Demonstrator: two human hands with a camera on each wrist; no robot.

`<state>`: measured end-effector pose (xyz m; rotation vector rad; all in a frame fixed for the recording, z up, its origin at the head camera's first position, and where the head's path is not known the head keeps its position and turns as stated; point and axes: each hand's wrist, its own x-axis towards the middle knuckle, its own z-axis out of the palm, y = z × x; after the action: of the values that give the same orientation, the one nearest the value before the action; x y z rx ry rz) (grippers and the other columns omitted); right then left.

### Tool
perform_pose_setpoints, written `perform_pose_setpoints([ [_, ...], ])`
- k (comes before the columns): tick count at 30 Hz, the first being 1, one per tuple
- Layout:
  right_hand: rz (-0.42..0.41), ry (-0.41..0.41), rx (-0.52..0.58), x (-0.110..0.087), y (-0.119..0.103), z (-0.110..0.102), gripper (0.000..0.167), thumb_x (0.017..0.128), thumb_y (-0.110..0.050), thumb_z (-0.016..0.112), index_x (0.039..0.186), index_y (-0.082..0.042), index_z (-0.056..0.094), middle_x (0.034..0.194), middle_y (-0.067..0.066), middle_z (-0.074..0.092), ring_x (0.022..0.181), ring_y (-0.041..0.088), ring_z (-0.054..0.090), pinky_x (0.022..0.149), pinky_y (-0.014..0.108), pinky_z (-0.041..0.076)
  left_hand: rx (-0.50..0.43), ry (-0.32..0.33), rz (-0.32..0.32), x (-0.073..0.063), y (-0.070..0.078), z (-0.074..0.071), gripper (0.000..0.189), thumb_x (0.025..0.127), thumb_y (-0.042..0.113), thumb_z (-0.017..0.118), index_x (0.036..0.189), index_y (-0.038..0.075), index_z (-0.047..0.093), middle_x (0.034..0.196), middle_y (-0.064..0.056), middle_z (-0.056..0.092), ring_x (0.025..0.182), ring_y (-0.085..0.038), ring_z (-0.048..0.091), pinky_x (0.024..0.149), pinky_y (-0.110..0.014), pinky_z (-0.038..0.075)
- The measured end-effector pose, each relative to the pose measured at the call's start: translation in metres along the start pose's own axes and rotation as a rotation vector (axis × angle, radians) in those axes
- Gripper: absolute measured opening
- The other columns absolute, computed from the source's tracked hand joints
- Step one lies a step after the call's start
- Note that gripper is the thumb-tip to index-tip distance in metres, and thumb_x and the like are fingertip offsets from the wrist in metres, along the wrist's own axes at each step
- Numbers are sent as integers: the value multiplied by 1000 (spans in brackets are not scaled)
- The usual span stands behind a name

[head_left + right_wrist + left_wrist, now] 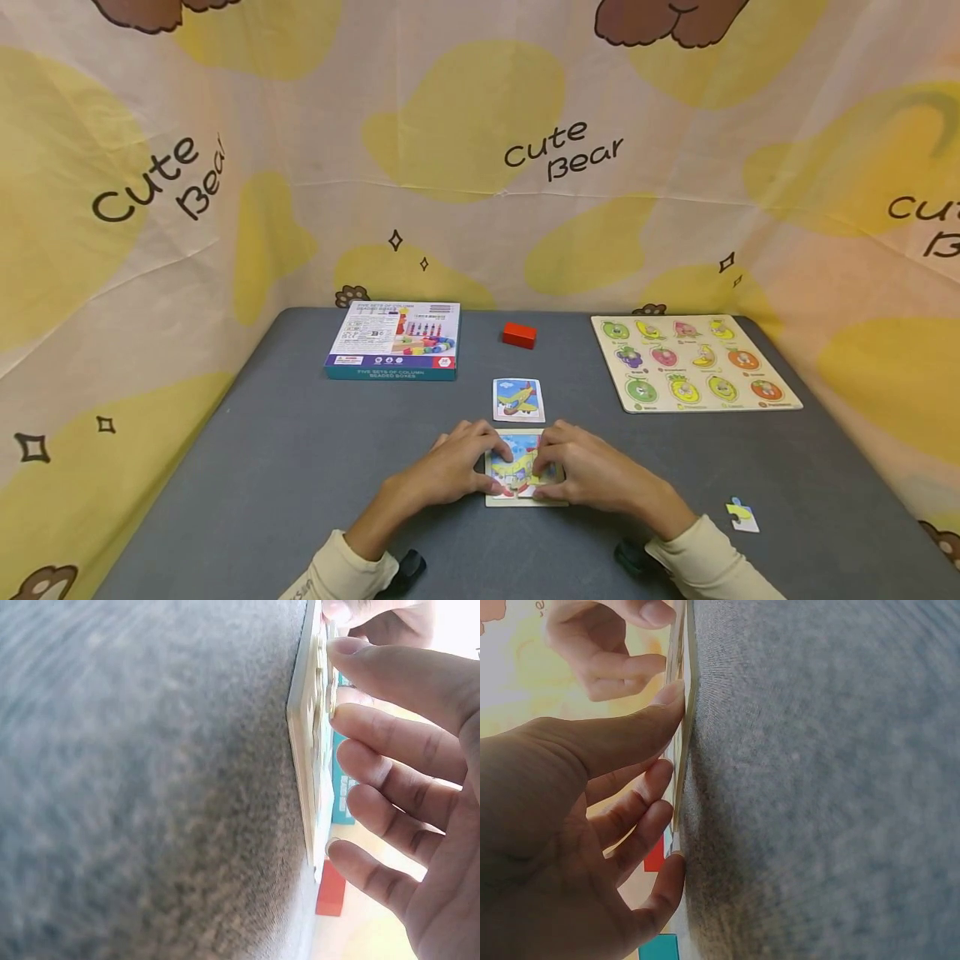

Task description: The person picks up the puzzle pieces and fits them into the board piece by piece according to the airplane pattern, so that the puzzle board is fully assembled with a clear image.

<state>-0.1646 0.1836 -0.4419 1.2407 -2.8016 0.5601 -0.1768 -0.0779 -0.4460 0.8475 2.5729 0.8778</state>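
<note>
A small airplane jigsaw puzzle in a pale wooden tray lies on the table between both hands. My left hand holds the puzzle's left side, its thumb at the near edge and its fingers bent over the picture. On the other side, my right hand pinches a puzzle piece between thumb and index finger, slightly above the tray in the right wrist view; its other fingers are spread. Just beyond the tray lies an airplane picture card. A loose puzzle piece sits far to the right.
A boxed beaded toy set lies at the back left. A red block stands at the back middle. At the back right is a fruit puzzle board. A printed cloth hangs around the grey table.
</note>
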Motion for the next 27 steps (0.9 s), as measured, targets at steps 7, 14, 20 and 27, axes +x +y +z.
perform_pose_setpoints([
  [7,7,-23,24,1,0,2,19,88,-37,87,95,-20,80,97,-16,61,96,4,52,84,29,50,4,3,2,0,0,1,29,92,27,85,118,22,74,121,6,60,126,-23,49,102,-52,38],
  [14,20,-39,53,2,-1,1,21,88,-35,87,100,-19,82,98,-15,64,95,3,51,84,28,48,11,7,0,1,-1,1,29,91,28,85,117,23,74,122,7,60,124,-21,48,100,-50,38],
  [20,51,-107,115,4,-2,-2,23,91,-27,85,113,-20,83,104,-14,69,97,3,51,87,32,48,6,2,-13,2,-1,1,28,91,27,85,117,23,74,122,6,60,127,-23,49,102,-51,37],
  [27,82,-178,138,7,-2,-1,25,94,-28,82,118,-23,83,100,-16,66,94,3,48,83,28,44,-3,-3,-12,0,0,0,28,92,26,85,117,23,74,121,6,60,127,-23,48,103,-52,37],
])
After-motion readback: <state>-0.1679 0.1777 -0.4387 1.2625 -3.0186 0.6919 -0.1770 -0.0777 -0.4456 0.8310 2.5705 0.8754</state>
